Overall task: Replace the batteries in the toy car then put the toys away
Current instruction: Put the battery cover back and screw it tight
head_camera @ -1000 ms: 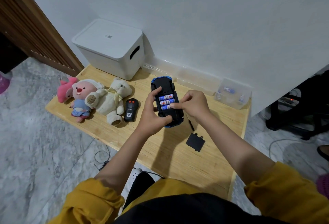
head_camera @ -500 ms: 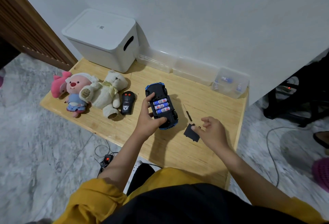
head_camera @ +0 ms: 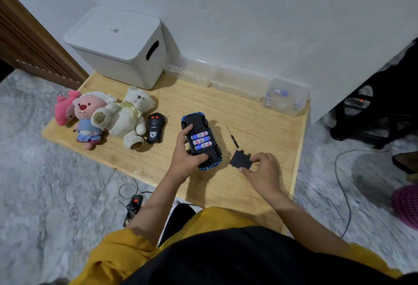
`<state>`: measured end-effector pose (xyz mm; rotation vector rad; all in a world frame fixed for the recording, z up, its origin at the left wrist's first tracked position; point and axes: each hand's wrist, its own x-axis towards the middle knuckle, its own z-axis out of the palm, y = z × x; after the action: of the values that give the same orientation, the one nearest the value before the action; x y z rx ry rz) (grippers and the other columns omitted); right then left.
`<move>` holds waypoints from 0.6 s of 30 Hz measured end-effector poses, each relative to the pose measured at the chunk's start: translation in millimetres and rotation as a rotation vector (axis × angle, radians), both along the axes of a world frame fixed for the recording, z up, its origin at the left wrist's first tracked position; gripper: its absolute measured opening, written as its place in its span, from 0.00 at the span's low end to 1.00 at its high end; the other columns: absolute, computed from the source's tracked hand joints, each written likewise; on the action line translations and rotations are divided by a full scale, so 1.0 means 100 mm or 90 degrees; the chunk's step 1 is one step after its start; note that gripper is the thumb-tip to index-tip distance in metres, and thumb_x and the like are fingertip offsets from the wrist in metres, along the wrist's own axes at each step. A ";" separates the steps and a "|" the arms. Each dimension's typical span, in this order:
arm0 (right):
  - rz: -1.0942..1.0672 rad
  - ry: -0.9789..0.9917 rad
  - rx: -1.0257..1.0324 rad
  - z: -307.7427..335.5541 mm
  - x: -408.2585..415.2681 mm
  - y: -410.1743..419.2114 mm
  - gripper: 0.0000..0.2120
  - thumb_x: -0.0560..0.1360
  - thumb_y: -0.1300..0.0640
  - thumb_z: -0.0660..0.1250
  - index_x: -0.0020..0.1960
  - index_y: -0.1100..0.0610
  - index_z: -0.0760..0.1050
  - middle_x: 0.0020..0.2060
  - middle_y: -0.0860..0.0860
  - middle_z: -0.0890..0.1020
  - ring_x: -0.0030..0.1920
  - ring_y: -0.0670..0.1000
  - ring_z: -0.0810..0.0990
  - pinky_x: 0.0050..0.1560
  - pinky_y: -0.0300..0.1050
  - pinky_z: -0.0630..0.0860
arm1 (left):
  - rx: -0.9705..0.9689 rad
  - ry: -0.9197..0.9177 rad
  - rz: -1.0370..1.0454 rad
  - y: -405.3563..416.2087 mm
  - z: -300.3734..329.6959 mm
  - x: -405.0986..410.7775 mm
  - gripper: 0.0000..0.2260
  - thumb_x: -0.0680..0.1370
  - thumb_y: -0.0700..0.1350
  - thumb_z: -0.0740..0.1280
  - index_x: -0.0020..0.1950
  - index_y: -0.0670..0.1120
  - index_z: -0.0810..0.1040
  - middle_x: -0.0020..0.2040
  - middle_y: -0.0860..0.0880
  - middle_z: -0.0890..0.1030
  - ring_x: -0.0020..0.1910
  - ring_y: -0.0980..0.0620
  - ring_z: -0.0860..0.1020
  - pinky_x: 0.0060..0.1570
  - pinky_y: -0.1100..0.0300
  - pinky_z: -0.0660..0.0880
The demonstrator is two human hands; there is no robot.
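Observation:
The blue toy car [head_camera: 199, 126] lies upside down on the wooden table [head_camera: 260, 124], its battery bay uncovered with three blue batteries [head_camera: 201, 141] inside. My left hand [head_camera: 184, 157] grips the car from its left side and near end. Just right of the car, the black battery cover [head_camera: 239, 160] lies on the table, and my right hand [head_camera: 262, 171] pinches its right edge. A small black screwdriver [head_camera: 233, 137] rests beyond the cover. The black remote [head_camera: 155, 127] lies left of the car, beside a cream teddy bear [head_camera: 130, 117] and a pink plush [head_camera: 84, 115].
A white lidded storage box [head_camera: 119, 45] stands at the back left against the wall. Clear plastic bins line the wall; the rightmost one [head_camera: 285, 97] holds several batteries. A power strip and cables [head_camera: 133, 205] lie on the marble floor by the table's front edge.
My right hand left the batteries in the car, moved right and down to the battery cover, and now pinches it. My left hand still holds the car.

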<state>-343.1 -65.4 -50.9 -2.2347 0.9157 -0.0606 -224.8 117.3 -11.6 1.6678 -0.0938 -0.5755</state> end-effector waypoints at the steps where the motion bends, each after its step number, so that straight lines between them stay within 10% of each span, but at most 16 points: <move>1: -0.007 -0.004 0.004 0.00 0.00 0.00 0.21 0.64 0.53 0.79 0.52 0.56 0.76 0.48 0.50 0.76 0.52 0.51 0.74 0.51 0.46 0.70 | -0.002 0.004 0.001 0.00 -0.01 -0.01 0.38 0.67 0.27 0.71 0.67 0.59 0.65 0.61 0.45 0.71 0.53 0.45 0.78 0.47 0.55 0.80; 9: -0.040 0.010 0.071 0.01 0.06 -0.02 0.23 0.61 0.53 0.81 0.52 0.56 0.77 0.45 0.49 0.76 0.44 0.47 0.75 0.49 0.49 0.76 | -0.023 0.025 0.001 0.01 -0.04 -0.06 0.38 0.68 0.24 0.69 0.68 0.55 0.64 0.57 0.49 0.71 0.48 0.49 0.79 0.38 0.65 0.78; 18: -0.127 -0.168 0.294 0.42 0.28 -0.13 0.10 0.68 0.65 0.75 0.47 0.58 0.78 0.33 0.49 0.80 0.32 0.43 0.79 0.33 0.31 0.74 | -0.036 0.024 -0.033 0.05 -0.04 -0.01 0.39 0.64 0.32 0.74 0.68 0.60 0.67 0.62 0.47 0.72 0.52 0.46 0.80 0.46 0.58 0.80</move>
<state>-315.0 -78.8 -8.8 -1.6612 0.8977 -0.2092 -226.0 122.4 -15.7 1.6032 -0.1256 -0.6371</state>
